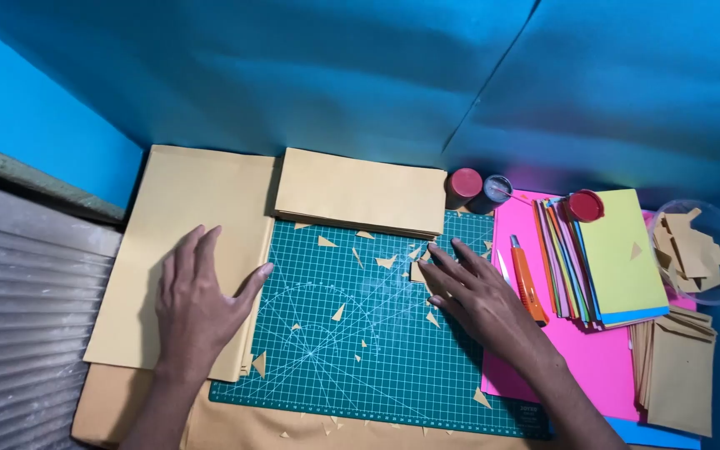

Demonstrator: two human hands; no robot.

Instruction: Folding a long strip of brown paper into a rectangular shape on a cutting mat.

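- I see my left hand (197, 304) lying flat, fingers spread, on the tan sheets (181, 250) just left of the green mat (352, 350), gripping nothing.
- My right hand (477, 296) rests open on the mat's right part, fingertips (427, 267) touching a small tan piece (417, 272).
- Tan scraps (387, 261) lie scattered across the mat.
- An orange knife (527, 287) lies just right of the mat, on pink paper (577, 358).
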